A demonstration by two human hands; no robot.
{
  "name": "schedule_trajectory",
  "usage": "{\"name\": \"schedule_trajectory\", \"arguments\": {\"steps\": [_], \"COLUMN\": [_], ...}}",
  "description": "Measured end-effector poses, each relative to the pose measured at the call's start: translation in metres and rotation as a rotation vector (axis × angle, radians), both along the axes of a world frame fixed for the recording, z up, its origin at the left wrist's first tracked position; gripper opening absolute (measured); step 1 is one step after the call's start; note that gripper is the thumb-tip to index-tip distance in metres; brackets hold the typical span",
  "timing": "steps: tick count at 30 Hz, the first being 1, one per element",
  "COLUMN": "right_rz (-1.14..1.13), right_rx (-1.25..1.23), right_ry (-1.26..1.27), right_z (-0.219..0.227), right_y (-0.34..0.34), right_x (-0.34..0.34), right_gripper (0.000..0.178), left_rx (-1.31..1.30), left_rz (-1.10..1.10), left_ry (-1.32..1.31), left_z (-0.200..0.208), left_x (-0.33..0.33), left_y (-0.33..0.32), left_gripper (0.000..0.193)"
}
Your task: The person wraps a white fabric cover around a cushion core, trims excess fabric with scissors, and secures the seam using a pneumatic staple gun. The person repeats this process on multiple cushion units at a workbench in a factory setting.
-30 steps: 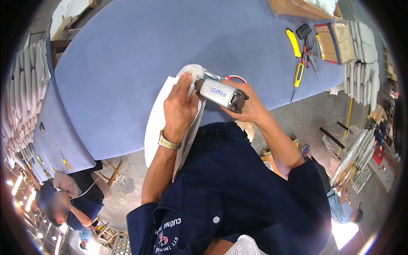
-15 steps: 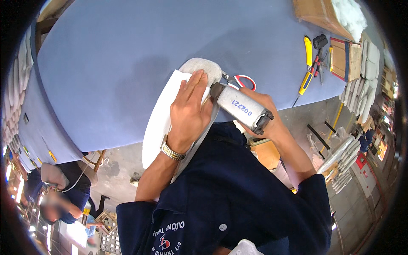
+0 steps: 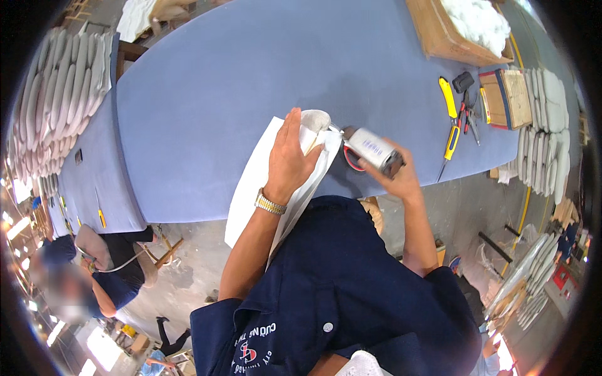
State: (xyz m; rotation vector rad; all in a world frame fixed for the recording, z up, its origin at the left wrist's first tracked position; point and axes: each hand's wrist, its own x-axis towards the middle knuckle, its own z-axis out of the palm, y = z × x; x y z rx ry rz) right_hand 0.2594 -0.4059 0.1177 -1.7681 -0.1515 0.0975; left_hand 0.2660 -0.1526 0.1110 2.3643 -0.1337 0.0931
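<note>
A grey padded panel [image 3: 316, 119] lies at the table's near edge, with white fabric [image 3: 249, 182] covering much of it and reaching toward my body. My left hand [image 3: 290, 160] rests flat on the fabric, fingers stretched together and thumb apart. In my right hand [image 3: 401, 177] is a grey staple gun [image 3: 371, 148], closed in my fingers and slightly blurred. Its dark nose points at the panel's right edge, apart from it. Scissors [image 3: 353, 164] with red-and-white handles lie on the table, partly hidden beneath the gun.
On the blue-covered table [image 3: 207, 106], a yellow cutter [image 3: 447, 96], a screwdriver [image 3: 451, 141] and pliers [image 3: 463, 116] lie at the right. Behind them stands a box of white stuffing [image 3: 476, 28]. Cushion stacks [image 3: 66, 84] flank both sides; a co-worker [image 3: 116, 269] is at lower left.
The staple gun has lifted away to the right of the panel with my right hand. White fabric now covers more of the panel's right side. My left hand has flattened out.
</note>
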Motion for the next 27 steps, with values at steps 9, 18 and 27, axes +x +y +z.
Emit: {"name": "schedule_trajectory", "arguments": {"steps": [9,18,27], "right_rz": [-0.191,0.072,0.027], "right_rx": [-0.689,-0.875,-0.669], "right_ry": [-0.146,0.041,0.036], "right_z": [-0.073,-0.098,-0.106], "right_y": [-0.058,0.018,0.003], "right_x": [0.053,-0.019,-0.01], "right_gripper": [0.041,0.057,0.046], "left_rx": [0.046,0.074,0.008], "left_rz": [0.035,0.031,-0.054], "left_ry": [0.067,-0.001,0.172], "left_z": [-0.001,-0.006,0.027], "left_x": [-0.011,-0.024,0.003], "left_y": [-0.024,-0.033,0.013], "left_gripper": [0.078,0.062,0.064]}}
